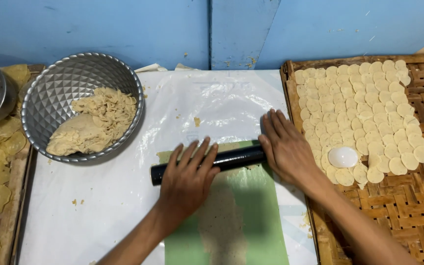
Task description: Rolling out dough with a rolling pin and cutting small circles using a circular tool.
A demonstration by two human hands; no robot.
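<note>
Both hands flat on the black rolling pin (231, 159).
I see its long axis running left-right; left hand (188, 179) and right hand (283, 147) press open-palmed, over the green sheet (256, 216).

Black rolling pin (231, 159) lies across the far end of a green sheet (251, 216). Left hand (187, 179) rests flat on it, fingers extended; right hand (283, 147) presses its right end. Left of the pin: metal bowl (50, 93) holding dough (92, 127). Right of the pin: woven tray (418, 196) bearing dough discs (359, 108) and a white round cutter (342, 157).
</note>
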